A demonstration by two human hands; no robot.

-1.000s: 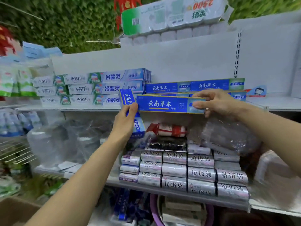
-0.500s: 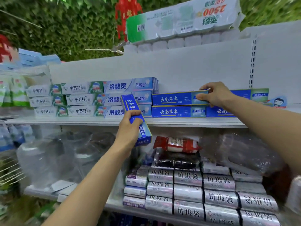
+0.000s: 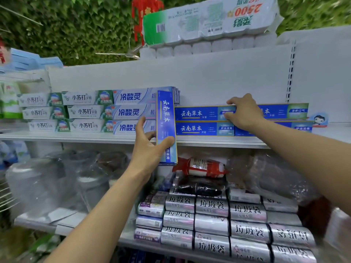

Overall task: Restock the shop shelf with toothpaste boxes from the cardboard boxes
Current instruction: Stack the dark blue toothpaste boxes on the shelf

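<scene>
My left hand (image 3: 150, 147) grips a blue toothpaste box (image 3: 165, 120) that stands upright in front of the white shelf (image 3: 76, 136), its lower end below the shelf edge. My right hand (image 3: 242, 112) rests curled over the right end of a blue box (image 3: 197, 113) lying on top of another blue box (image 3: 199, 128) on the shelf; thumb on the front face, fingers over the top. More blue boxes (image 3: 284, 111) lie to the right. White and light-blue toothpaste boxes (image 3: 89, 112) are stacked three high on the left.
A pack of toilet rolls (image 3: 209, 21) lies on top of the shelf unit. Below are a red sausage-shaped pack (image 3: 199, 167), silver bin-bag rolls (image 3: 228, 224) and clear plastic containers (image 3: 47, 183). The shelf's right end (image 3: 334, 130) is bare.
My right hand has set its blue box down on the stack and stays on it. My left hand has turned its box upright and raised it beside the stack.
</scene>
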